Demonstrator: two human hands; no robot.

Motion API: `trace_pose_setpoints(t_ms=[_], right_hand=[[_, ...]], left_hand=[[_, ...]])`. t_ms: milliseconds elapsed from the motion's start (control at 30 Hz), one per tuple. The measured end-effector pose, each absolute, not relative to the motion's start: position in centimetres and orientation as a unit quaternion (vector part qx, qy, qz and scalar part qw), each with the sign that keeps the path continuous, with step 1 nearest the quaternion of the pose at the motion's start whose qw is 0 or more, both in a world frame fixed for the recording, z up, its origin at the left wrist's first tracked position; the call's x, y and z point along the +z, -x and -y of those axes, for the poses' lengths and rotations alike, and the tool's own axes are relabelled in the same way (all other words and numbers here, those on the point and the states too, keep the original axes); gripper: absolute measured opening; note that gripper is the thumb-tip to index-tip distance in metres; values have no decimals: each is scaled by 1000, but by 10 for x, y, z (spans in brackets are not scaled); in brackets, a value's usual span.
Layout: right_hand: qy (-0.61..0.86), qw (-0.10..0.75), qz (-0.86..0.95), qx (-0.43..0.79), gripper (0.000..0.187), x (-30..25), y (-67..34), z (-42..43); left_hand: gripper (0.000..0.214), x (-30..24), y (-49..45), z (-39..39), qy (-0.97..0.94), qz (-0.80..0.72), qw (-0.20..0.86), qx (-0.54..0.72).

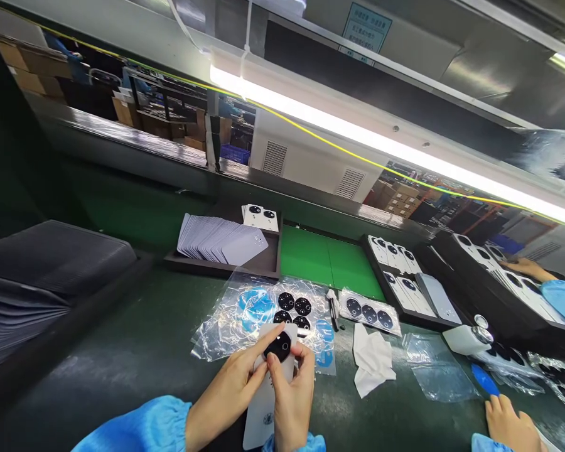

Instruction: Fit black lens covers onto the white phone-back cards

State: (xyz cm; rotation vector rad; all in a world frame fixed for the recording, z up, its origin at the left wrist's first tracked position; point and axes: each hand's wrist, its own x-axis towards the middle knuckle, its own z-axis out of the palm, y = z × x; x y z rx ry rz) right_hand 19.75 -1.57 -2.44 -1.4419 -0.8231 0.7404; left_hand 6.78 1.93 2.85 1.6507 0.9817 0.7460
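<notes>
A pale phone back cover (260, 414) lies tilted between my two hands, with a round black camera lens cover (279, 346) at its upper end. My left hand (230, 384) is closed at its left side, index finger along the disc's top edge and thumb by its lower left. From the right, my right hand (292, 389) grips the cover, its thumb pressing near the disc's lower edge. Just beyond are several loose black lens covers (302, 306) on clear plastic film (221, 320) with blue round stickers (257, 307).
Stacked pale panels (221, 238) fan out in a black tray (273, 263). Another tray (405, 307) holds finished-looking covers. Tweezers (332, 307), a white cloth (373, 361) and a white bottle (466, 339) lie rightward. A co-worker's hand (513, 424) is at lower right; dark stacked sheets (51, 263) stand left.
</notes>
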Motion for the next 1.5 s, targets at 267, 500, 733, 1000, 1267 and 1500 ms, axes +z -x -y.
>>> trace_pose_setpoints(t_ms=[267,500,733,1000,1267,1500], right_hand=[[634,624,349,294,30,-4,-185,19],[659,601,360,275,30,6,-187,24],[650,586,408,257,25,8,-191,28],[632,594,418,271,22,7,-190,36],[623,577,438,296,22,9,-198,43],[659,566,425,254,16,17,-200,54]], left_hand=[[51,22,-70,-21,-710,-394,459,360],[59,4,-72,-27,-777,-402,330,355],[50,6,-72,-28,-802,-436,251,322],[55,30,-65,-29,-823,-440,310,180],[54,45,-65,-35,-830,-397,367,138],[56,48,-65,-30,-850,-364,366,100]])
